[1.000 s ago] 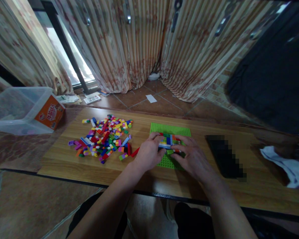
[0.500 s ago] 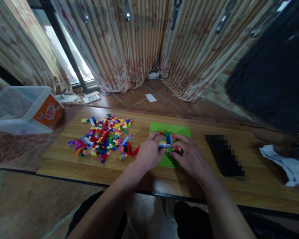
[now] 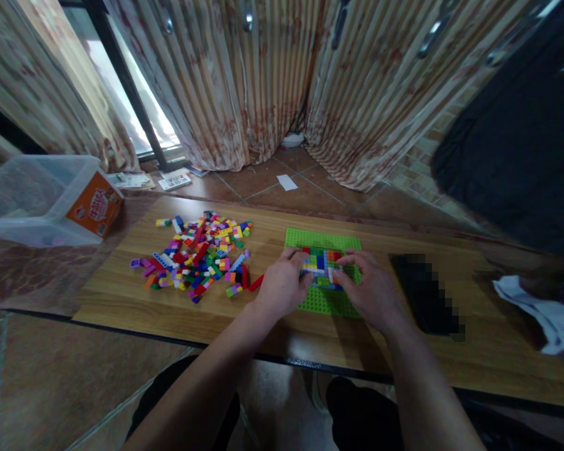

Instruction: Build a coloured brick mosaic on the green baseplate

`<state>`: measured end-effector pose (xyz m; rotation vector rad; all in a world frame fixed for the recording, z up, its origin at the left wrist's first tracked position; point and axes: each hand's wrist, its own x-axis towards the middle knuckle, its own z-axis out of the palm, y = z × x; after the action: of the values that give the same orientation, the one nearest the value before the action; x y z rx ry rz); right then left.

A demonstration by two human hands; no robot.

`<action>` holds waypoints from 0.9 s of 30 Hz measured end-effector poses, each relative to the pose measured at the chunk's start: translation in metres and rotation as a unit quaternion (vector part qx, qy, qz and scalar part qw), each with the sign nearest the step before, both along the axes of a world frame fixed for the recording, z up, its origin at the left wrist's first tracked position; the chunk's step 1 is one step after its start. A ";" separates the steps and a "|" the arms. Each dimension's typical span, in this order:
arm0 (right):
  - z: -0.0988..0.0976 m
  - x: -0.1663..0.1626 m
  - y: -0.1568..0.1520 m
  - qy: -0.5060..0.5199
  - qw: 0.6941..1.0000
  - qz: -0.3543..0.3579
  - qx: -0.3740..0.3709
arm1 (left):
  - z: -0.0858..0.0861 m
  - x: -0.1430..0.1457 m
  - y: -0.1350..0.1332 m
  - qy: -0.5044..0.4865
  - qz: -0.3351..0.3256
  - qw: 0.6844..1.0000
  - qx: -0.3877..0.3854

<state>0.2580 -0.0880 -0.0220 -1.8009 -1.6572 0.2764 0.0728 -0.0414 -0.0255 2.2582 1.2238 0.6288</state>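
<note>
A block of multicoloured toy bricks [image 3: 321, 264], with blue, red, yellow and white showing, sits on or just over a green studded baseplate [image 3: 326, 304]. My left hand [image 3: 283, 282] holds the block's left side, its fingers curled at the far corner and the thumb at the near one. On the opposite side my right hand [image 3: 370, 287] grips the block, thumb and fingers closed against its right edge. The hands hide parts of both sides, and I cannot tell whether the block is pressed onto the studs.
Left of the baseplate lies a heap of loose bricks [image 3: 202, 260], with a long red brick [image 3: 256, 283] near my left hand. A black, partly pixelated object [image 3: 418, 294] and white cloth or paper [image 3: 540, 313] lie right. A clear plastic bin [image 3: 32, 200] stands far left.
My right hand has shifted slightly right and its fingers have moved to the block's right edge, uncovering more red and orange bricks. The left hand stays about where it was.
</note>
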 end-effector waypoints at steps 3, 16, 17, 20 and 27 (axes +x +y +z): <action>-0.005 0.000 0.001 0.014 1.000 -0.013 -0.020 | 0.001 0.000 -0.001 -0.006 0.001 1.000 -0.001; -0.015 -0.001 0.003 0.018 0.999 -0.011 -0.041 | -0.002 0.005 -0.006 0.036 0.007 0.999 0.009; -0.015 -0.001 0.003 0.018 0.999 -0.011 -0.041 | -0.002 0.005 -0.007 0.039 0.009 0.999 0.011; -0.015 0.000 0.004 0.016 0.999 -0.014 -0.038 | -0.002 0.007 -0.008 0.048 0.017 0.999 0.013; -0.018 0.002 0.005 0.016 0.999 -0.007 -0.044 | -0.002 0.009 -0.011 0.056 0.031 0.998 0.011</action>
<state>0.2596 -0.0826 -0.0399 -1.8629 -1.6332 0.3752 0.0821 -0.0520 -0.0272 2.3082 1.3509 0.5478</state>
